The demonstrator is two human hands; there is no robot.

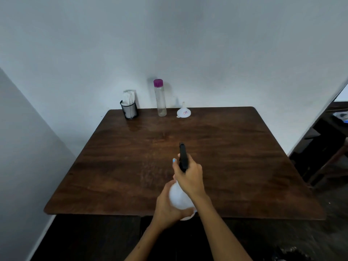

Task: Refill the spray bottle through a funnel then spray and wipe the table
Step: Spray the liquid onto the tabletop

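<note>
Left hand (167, 208) is cupping the white plastic spray bottle (179, 196) body above the dark wooden table's (235, 166) near edge; right hand (189, 176) is gripping its black trigger head (183, 157), nozzle pointing away.

We note a dark brown wooden table (131, 166) with a streaky grain pattern, set against pale grey-white walls (207, 44). At its far edge we record a black mesh cup (129, 110) stuffed with white tissues (128, 97), a clear plastic bottle (160, 100) with a purple cap (158, 82), and a white plastic funnel (183, 111) bearing a small red-and-blue label. Nearer us, the white spray bottle (179, 197) carries a black spray head (183, 157), and one fingernail (174, 160) beside it is painted light blue.
</note>
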